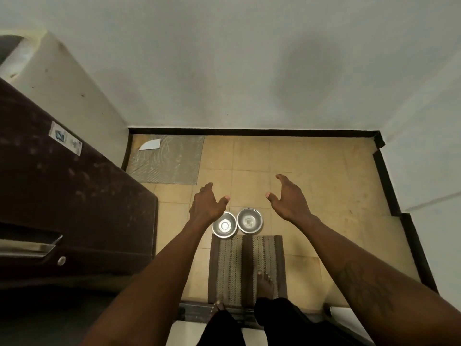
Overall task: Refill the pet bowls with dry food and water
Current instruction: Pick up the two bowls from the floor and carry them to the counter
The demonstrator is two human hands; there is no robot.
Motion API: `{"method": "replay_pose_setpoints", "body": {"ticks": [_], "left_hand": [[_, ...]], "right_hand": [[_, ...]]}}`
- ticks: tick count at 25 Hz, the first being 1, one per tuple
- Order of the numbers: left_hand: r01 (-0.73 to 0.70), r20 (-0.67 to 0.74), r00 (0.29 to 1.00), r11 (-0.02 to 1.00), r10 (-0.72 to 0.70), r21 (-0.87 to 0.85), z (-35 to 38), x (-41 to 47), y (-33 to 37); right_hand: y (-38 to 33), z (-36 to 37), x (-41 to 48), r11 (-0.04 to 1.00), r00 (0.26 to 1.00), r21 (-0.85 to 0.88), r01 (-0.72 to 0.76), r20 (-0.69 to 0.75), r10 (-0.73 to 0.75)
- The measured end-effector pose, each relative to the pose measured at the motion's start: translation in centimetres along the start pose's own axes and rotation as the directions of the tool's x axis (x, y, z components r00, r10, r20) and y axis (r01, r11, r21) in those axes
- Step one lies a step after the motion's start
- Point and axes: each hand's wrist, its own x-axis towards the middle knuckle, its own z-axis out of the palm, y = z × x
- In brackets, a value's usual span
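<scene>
Two steel pet bowls stand side by side on the tiled floor, the left bowl (pixel 224 225) and the right bowl (pixel 249 220), both looking bare inside. My left hand (pixel 206 203) hovers above and just left of the left bowl, fingers apart, holding nothing. My right hand (pixel 289 198) is stretched out to the right of the bowls, also open and holding nothing. No food or water container is in view.
A striped brown mat (pixel 247 268) lies just behind the bowls, with my bare feet (pixel 265 283) on it. A dark maroon fridge (pixel 69 196) stands at the left. A grey mat (pixel 169 161) lies in the far left corner. White walls close the far side and the right.
</scene>
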Motion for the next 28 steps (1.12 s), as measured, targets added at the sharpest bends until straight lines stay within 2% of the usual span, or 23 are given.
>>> {"method": "replay_pose_setpoints", "body": {"ticks": [5,10,13,17,22,26,28], "left_hand": [[0.224,-0.011,0.974,0.964,-0.228,-0.144,5.4,5.7,-3.4],[0.483,-0.035,0.847,0.795,-0.531,-0.367,16.4,14.8,-12.4],[0.588,0.014,0.782,0.731,-0.623,-0.347,25.6,20.3,-19.4],[0.699,0.121,0.706,0.658,-0.698,-0.278,35.9,26.5,-27.3],[0.757,0.168,0.621,0.53,-0.766,-0.382,43.2,31.9,-33.5],[0.75,0.171,0.617,0.508,-0.768,-0.425,46.6,34.1,-37.3],[0.733,0.237,0.628,0.461,-0.742,-0.501,47.6,35.3,-38.3]], "right_hand": [[3.4,6.1,6.0,0.98,0.986,0.115,-0.165,0.057,0.159],[12.4,19.1,14.2,0.872,0.916,0.294,-0.391,0.039,0.398],[20.5,28.9,18.8,0.782,0.841,0.342,-0.521,0.045,0.54],[30.1,39.4,22.4,0.755,0.79,0.265,-0.6,0.045,0.612],[37.9,46.9,25.2,0.758,0.777,0.21,-0.618,0.014,0.63],[40.4,49.8,26.5,0.769,0.79,0.219,-0.6,0.011,0.613],[40.8,51.0,27.2,0.771,0.794,0.222,-0.597,0.028,0.607]]}}
